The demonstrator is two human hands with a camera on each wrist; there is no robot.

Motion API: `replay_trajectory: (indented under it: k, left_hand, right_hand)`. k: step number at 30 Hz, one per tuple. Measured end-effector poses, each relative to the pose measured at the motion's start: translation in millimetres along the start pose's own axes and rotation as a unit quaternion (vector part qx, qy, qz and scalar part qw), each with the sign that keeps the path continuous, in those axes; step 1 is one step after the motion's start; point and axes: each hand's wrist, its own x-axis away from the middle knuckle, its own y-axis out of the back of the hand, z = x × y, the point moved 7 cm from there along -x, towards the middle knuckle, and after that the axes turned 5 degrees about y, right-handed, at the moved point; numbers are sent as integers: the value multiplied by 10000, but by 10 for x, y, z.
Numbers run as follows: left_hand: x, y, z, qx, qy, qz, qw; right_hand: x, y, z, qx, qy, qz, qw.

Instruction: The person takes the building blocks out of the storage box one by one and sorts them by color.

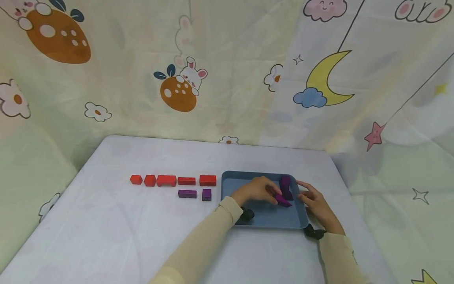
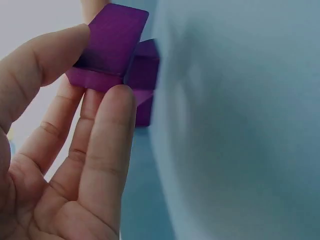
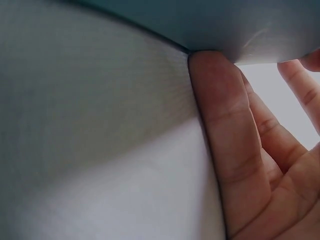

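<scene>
My left hand [image 1: 259, 190] reaches over the blue tray [image 1: 264, 224] and pinches a purple block [image 1: 282, 200] between thumb and fingertips. Seen from the left wrist, this held block [image 2: 112, 40] has a flat slanted face and a thin side. Just behind it, other purple blocks [image 1: 285, 184] stand at the tray's far right corner. At the tray's right side is my right hand [image 1: 320, 207], its fingers fairly straight against the outer wall. In the right wrist view one finger [image 3: 220, 115] lies along the white tabletop with its tip touching the tray [image 3: 250, 35].
Left of the tray, several red blocks [image 1: 166, 180] form a row on the white table [image 1: 106, 228]. In front of them lie a long purple block [image 1: 187, 194] and a small purple block [image 1: 206, 195]. A patterned cloth [image 1: 234, 98] hangs behind the table.
</scene>
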Motion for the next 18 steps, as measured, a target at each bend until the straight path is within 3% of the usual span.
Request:
replay_trajectory:
  k: [9, 18]
  left_hand:
    - [460, 426, -40, 496, -427, -219, 9976]
    - [1041, 874, 163, 485, -443, -613, 9960]
  right_hand:
    - [-3, 3, 1, 223, -96, -33, 9997]
    - [-12, 1, -21, 238, -109, 13, 9997]
